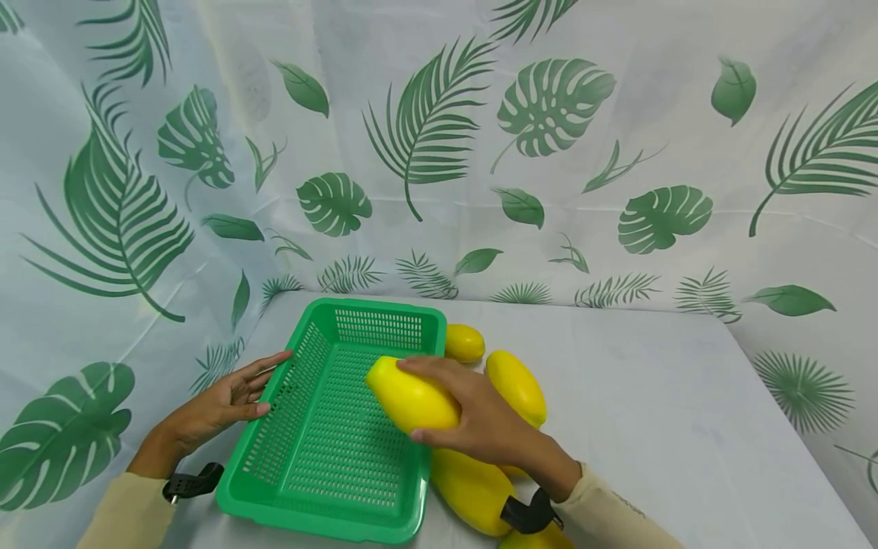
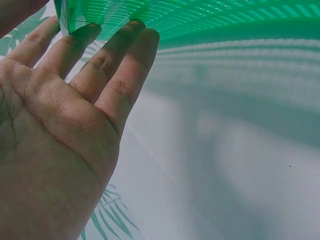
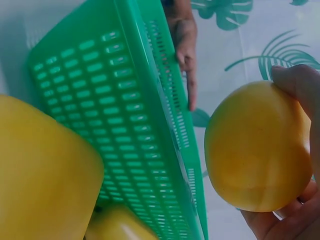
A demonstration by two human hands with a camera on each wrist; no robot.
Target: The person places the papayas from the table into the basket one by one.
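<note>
My right hand (image 1: 480, 412) grips a long yellow fruit (image 1: 411, 396) with a blunt, narrow tip, its exact kind unclear. It holds the fruit above the right side of a green plastic basket (image 1: 309, 511). In the right wrist view the held fruit (image 3: 257, 150) shows its rounded end between thumb and fingers, above the basket's rim. On the basket's left side, my left hand (image 1: 219, 404) rests at the rim. In the left wrist view its fingers (image 2: 122, 85) are fairly straight, tips against the perforated green wall (image 2: 200, 20). The basket floor shows no fruit on it.
Several more yellow fruits lie right of the basket: a small one (image 1: 464, 343) at the back, a longer one (image 1: 517, 385), and a large one (image 1: 473, 492) nearer me. White table (image 1: 658, 427) extends to the right. A leaf-printed cloth (image 1: 439, 252) hangs behind.
</note>
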